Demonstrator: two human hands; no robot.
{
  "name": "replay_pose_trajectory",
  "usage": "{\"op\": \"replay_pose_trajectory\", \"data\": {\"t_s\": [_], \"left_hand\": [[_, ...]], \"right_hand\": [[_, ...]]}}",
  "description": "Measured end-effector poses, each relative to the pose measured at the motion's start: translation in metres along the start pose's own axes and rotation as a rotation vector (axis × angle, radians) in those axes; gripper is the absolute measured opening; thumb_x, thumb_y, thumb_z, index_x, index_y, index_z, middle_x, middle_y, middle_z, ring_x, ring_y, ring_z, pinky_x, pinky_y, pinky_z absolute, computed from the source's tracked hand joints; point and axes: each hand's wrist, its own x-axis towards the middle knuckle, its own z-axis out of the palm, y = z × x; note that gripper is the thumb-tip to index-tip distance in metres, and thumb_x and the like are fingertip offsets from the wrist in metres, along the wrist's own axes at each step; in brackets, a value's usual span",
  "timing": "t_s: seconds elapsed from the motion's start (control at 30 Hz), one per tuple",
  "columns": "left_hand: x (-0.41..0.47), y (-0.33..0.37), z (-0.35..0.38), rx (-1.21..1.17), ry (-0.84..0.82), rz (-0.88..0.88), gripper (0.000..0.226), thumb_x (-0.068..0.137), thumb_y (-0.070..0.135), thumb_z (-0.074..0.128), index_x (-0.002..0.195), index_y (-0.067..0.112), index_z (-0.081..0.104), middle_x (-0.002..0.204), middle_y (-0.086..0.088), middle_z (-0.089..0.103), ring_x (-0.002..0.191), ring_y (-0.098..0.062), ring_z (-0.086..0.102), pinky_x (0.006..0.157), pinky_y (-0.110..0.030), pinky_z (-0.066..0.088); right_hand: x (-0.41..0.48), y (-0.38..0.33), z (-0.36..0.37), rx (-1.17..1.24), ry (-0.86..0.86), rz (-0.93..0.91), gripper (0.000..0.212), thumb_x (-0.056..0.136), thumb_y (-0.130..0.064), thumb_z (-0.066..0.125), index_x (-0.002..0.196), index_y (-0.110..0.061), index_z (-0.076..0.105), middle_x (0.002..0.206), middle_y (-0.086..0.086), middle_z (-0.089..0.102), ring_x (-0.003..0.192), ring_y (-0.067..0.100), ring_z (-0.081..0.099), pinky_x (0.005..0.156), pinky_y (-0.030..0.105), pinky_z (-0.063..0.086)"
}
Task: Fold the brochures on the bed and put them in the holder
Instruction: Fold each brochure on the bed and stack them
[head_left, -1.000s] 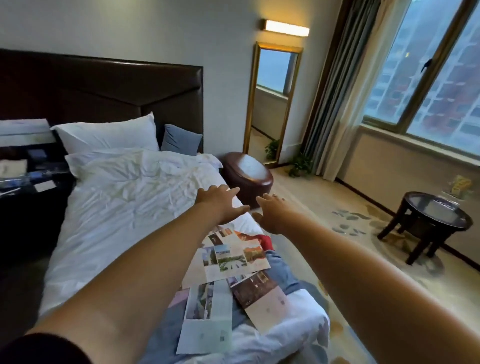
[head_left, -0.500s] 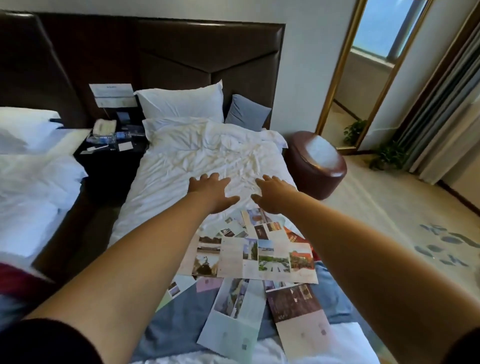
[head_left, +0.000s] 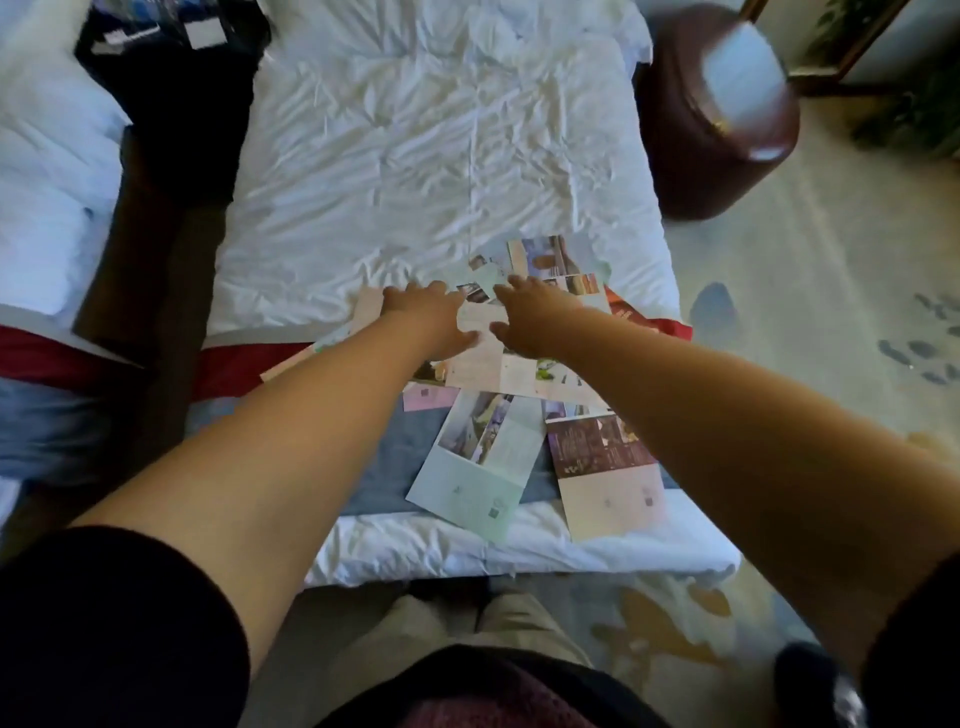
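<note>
I judge the task barely begun: brochures (head_left: 483, 457) lie unfolded at the foot edge of the bed (head_left: 415, 156) (holder not in view). Left hand (head_left: 426, 322) and right hand (head_left: 537, 325) spread over them, gripping nothing.

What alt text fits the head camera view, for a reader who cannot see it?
Seen from above, a person's left hand and right hand, both open, reach over a loose pile of unfolded brochures at the foot of a crumpled white bed. A brown stool stands to the right of the bed.
</note>
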Motion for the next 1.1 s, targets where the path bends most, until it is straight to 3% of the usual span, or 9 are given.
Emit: {"op": "replay_pose_trajectory", "data": {"t_s": [0.2, 0.3, 0.57, 0.7, 0.87, 1.0, 1.1], "left_hand": [[0.045, -0.011, 0.093, -0.061, -0.143, 0.03, 0.082, 0.09, 0.08, 0.039, 0.158, 0.037, 0.027, 0.16, -0.003, 0.036, 0.144, -0.035, 0.038, 0.108, -0.054, 0.037], [0.073, -0.019, 0.14, -0.082, -0.187, 0.042, 0.084, 0.092, 0.077, 0.038, 0.162, 0.035, 0.017, 0.164, -0.003, 0.028, 0.148, -0.036, 0.032, 0.11, -0.056, 0.035], [0.143, -0.033, 0.245, -0.152, -0.282, 0.029, 0.083, 0.094, 0.076, 0.037, 0.162, 0.034, 0.014, 0.172, -0.003, 0.01, 0.156, -0.037, 0.014, 0.117, -0.061, 0.029], [0.179, -0.049, 0.282, -0.11, -0.256, 0.114, 0.071, 0.101, 0.065, 0.036, 0.161, 0.03, 0.022, 0.171, -0.006, 0.014, 0.155, -0.034, 0.016, 0.117, -0.057, 0.031], [0.235, -0.076, 0.307, -0.113, -0.111, 0.114, 0.07, 0.105, 0.056, 0.033, 0.163, 0.035, 0.002, 0.173, -0.005, 0.001, 0.159, -0.032, 0.0, 0.122, -0.053, 0.021], [0.276, -0.092, 0.32, -0.119, 0.031, 0.078, 0.075, 0.102, 0.064, 0.03, 0.163, 0.037, -0.006, 0.173, -0.004, -0.011, 0.159, -0.029, -0.01, 0.123, -0.055, 0.015], [0.295, -0.1, 0.337, -0.124, 0.077, 0.04, 0.078, 0.1, 0.069, 0.031, 0.161, 0.043, -0.009, 0.17, -0.006, -0.022, 0.157, -0.034, -0.016, 0.123, -0.061, 0.011]], "right_hand": [[0.049, -0.007, 0.098, 0.105, -0.166, 0.043, 0.062, 0.104, -0.044, 0.05, 0.155, -0.013, 0.035, 0.159, 0.016, 0.036, 0.146, 0.037, 0.036, 0.117, 0.052, 0.036], [0.077, -0.009, 0.141, 0.161, -0.219, 0.084, 0.061, 0.105, -0.041, 0.047, 0.158, -0.015, 0.03, 0.165, 0.013, 0.028, 0.15, 0.036, 0.029, 0.12, 0.052, 0.031], [0.147, 0.002, 0.241, 0.325, -0.316, 0.157, 0.066, 0.109, -0.039, 0.044, 0.164, -0.025, 0.012, 0.174, 0.005, -0.001, 0.16, 0.032, 0.001, 0.126, 0.054, 0.018], [0.184, 0.009, 0.285, 0.273, -0.232, 0.232, 0.067, 0.11, -0.038, 0.038, 0.165, -0.033, 0.001, 0.171, 0.004, -0.022, 0.155, 0.03, -0.026, 0.121, 0.048, -0.009], [0.243, 0.012, 0.317, 0.198, -0.134, 0.225, 0.069, 0.109, -0.042, 0.033, 0.165, -0.033, -0.007, 0.169, 0.005, -0.026, 0.144, 0.025, -0.039, 0.116, 0.043, -0.023], [0.28, 0.008, 0.335, 0.209, 0.004, 0.185, 0.067, 0.107, -0.049, 0.029, 0.164, -0.034, -0.003, 0.171, 0.003, -0.021, 0.15, 0.022, -0.033, 0.119, 0.042, -0.024], [0.293, 0.006, 0.355, 0.228, -0.017, 0.143, 0.068, 0.105, -0.06, 0.02, 0.162, -0.04, -0.011, 0.17, -0.001, -0.025, 0.153, 0.023, -0.03, 0.124, 0.047, -0.017]]}}
